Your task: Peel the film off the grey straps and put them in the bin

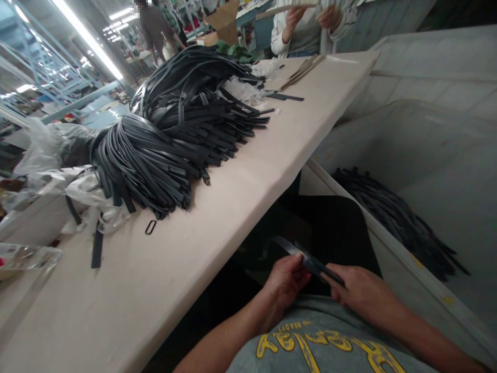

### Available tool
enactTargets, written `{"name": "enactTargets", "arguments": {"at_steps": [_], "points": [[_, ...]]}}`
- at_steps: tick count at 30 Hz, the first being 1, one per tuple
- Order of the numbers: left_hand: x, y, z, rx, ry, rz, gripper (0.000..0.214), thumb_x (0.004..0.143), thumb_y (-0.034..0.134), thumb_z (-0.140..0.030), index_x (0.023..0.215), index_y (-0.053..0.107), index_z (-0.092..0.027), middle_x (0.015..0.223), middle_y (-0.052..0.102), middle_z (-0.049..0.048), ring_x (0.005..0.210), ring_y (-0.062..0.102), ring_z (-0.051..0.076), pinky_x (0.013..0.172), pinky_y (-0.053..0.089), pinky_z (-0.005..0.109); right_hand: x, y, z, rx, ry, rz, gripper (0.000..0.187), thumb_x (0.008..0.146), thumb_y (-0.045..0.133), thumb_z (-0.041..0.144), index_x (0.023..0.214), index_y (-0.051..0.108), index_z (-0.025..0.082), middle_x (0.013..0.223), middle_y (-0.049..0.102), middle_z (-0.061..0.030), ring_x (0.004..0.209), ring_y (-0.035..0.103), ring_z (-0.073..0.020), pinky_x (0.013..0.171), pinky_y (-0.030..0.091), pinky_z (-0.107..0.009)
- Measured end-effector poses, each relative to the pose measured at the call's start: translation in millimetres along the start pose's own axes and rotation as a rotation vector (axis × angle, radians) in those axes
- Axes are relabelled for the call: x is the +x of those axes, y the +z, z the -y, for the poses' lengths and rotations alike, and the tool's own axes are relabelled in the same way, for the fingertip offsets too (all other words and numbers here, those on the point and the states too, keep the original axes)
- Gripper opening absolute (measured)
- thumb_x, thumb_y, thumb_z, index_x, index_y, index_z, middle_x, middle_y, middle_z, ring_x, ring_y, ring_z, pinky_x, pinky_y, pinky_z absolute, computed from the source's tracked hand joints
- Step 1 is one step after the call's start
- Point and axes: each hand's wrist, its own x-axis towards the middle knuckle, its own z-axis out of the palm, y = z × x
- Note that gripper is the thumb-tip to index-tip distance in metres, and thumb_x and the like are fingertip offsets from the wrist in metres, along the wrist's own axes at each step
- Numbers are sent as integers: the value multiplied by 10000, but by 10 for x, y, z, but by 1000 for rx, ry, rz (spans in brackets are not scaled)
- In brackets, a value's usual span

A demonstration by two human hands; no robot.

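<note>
Low over my lap, a dark flat strap (316, 267) runs between my two hands. My left hand (286, 280) pinches it near its middle, and a pale, blurred end curls beyond the fingers. My right hand (355, 291) is closed on the other end, thumb on top. On the table to the left lies a big heap of dark straps (143, 160), their cut ends towards the near edge. A small black rectangular ring (150, 227) sits on the tabletop in front of the heap.
The pale covered table (233, 207) slants across on my left. To my right stands a large white bin (411, 134) with more dark straps (399, 223) inside. Clear plastic bags (42, 150) lie at the far left. Across the table another person's hands (293, 18) hold a strip.
</note>
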Motion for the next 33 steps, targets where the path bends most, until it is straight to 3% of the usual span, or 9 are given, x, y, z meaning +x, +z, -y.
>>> {"name": "enactTargets", "arguments": {"at_steps": [3, 8, 15, 21, 26, 31, 33], "points": [[0, 29, -9, 17, 33, 13, 204, 726, 798, -298, 798, 699, -135, 739, 712, 29, 641, 640, 103, 637, 491, 202, 103, -21, 89, 113, -33, -1, 390, 959, 349, 450, 768, 600, 221, 689, 705, -26, 615, 664, -199, 587, 453, -293], [34, 13, -184, -53, 126, -106, 122, 823, 711, -261, 864, 714, -146, 847, 739, 47, 691, 658, 97, 612, 477, 183, -87, -59, -108, 164, -11, 80, 417, 944, 358, 512, 749, 582, 219, 663, 702, -31, 588, 663, -195, 562, 465, -285], [-61, 104, -61, 37, 30, 75, 164, 777, 753, -281, 850, 728, -136, 808, 741, 50, 673, 650, 106, 641, 482, 195, 35, -59, 70, 242, -52, -4, 469, 959, 335, 558, 761, 582, 213, 670, 698, -41, 597, 668, -203, 577, 469, -289], [-27, 81, -136, 7, 58, -38, 150, 810, 724, -277, 889, 721, -150, 863, 746, 51, 697, 664, 103, 633, 490, 189, -103, -103, -93, 306, -94, 66, 473, 967, 364, 566, 742, 577, 209, 656, 691, -31, 587, 658, -191, 574, 471, -273], [-56, 115, -101, 45, 13, 37, 172, 825, 710, -282, 910, 722, -133, 859, 742, 54, 679, 662, 105, 647, 491, 200, -135, -114, 0, 313, -112, -1, 467, 971, 370, 546, 728, 571, 202, 627, 671, -25, 532, 628, -180, 542, 455, -274], [-124, 152, -122, -15, -50, 37, 175, 862, 666, -278, 916, 711, -118, 830, 738, 56, 677, 668, 112, 647, 502, 210, -193, -182, 104, 433, -150, 35, 513, 968, 412, 577, 695, 608, 189, 628, 647, -22, 511, 578, -158, 508, 451, -261], [-161, 177, -140, -32, -97, 51, 179, 861, 667, -281, 927, 706, -119, 837, 741, 59, 677, 671, 120, 649, 509, 223, -251, -207, 29, 513, -108, -58, 537, 953, 412, 625, 766, 665, 189, 667, 658, -35, 491, 559, -155, 462, 444, -259]]}}
